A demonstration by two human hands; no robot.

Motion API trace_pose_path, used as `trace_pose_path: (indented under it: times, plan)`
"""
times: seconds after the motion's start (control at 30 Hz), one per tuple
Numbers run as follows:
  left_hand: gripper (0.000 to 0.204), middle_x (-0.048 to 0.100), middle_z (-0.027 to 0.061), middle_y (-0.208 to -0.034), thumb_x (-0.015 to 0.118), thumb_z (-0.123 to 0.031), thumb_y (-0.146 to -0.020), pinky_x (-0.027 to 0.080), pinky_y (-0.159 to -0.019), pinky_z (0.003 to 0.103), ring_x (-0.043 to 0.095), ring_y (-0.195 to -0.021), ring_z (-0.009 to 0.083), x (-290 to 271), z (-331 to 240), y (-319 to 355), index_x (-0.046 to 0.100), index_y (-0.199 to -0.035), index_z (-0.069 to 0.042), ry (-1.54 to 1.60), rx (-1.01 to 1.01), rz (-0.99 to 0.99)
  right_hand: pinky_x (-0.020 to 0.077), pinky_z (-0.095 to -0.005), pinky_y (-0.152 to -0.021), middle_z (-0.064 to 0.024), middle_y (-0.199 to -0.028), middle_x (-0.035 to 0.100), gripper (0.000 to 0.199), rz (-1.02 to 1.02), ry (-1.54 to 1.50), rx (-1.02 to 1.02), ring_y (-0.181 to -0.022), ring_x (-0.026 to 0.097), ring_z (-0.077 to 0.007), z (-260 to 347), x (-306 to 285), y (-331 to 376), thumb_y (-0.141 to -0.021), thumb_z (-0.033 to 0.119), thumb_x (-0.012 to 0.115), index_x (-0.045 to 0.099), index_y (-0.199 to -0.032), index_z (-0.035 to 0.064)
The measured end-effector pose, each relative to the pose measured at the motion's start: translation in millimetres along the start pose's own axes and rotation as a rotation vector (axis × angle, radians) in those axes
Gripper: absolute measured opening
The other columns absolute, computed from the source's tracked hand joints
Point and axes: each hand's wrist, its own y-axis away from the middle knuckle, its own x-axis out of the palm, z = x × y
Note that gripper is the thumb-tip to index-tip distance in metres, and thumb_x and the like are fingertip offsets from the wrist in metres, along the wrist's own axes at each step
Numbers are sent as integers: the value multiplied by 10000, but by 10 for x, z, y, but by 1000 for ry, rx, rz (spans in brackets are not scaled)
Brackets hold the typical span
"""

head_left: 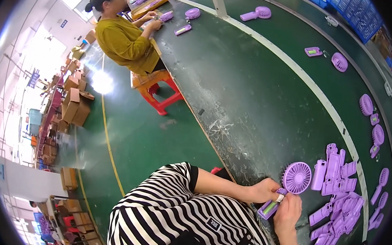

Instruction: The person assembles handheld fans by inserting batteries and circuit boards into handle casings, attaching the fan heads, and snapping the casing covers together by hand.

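A purple handheld fan is between my hands at the near edge of the workbench, its round grille [297, 177] pointing away from me. The handle [268, 210] lies open, showing a green cylindrical battery inside. My left hand [265, 190] grips the fan from the left, fingers closed near the neck. From the right, my right hand [288, 212] pinches at the top of the handle. A small whitish piece [280, 198] shows between the fingers; its kind I cannot make out.
Purple handle shells [345, 210] lie piled right of my hands. Several fans, such as one at the right [366, 105], rest along the green belt. At the far left end, a co-worker in a mustard top [124, 42] sits on a red stool [161, 103], handling a purple part.
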Motion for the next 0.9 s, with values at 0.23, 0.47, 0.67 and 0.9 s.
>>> trace_pose_path:
  times: [0.23, 0.47, 0.67, 0.9]
  plan:
    - [166, 576, -15, -750, 581, -96, -837, 438, -640, 245, 479, -719, 48, -5, 61, -81, 609, -941, 30, -86, -17, -47, 389, -462, -711, -169, -865, 483, 162, -38, 110, 35, -771, 484, -336, -33, 72, 35, -686, 33, 523, 503, -820, -55]
    - [152, 562, -6, -684, 579, -96, -800, 428, -598, 247, 481, -661, 54, -8, -2, -79, 627, -882, 22, -119, -29, -111, 387, -430, -684, -159, -829, 478, 147, -95, 43, 51, -765, 486, -325, -66, 116, 53, -662, 1, 537, 497, -795, -47]
    - [132, 535, 20, -635, 589, -134, -769, 466, -511, 275, 529, -556, 109, -16, -366, -1, 601, -803, -8, 169, -227, -43, 379, -410, -684, -140, -790, 475, 94, -79, 12, 29, -754, 483, -314, -43, 9, 13, -656, -20, 530, 504, -744, -38]
    - [167, 585, 133, -682, 620, -116, -774, 522, -544, 450, 596, -575, 259, -133, -292, -94, 583, -822, 40, 317, -271, 120, 367, -394, -701, -124, -774, 479, 72, -42, -62, 42, -762, 484, -307, -17, -77, -40, -618, -36, 529, 512, -686, -25]
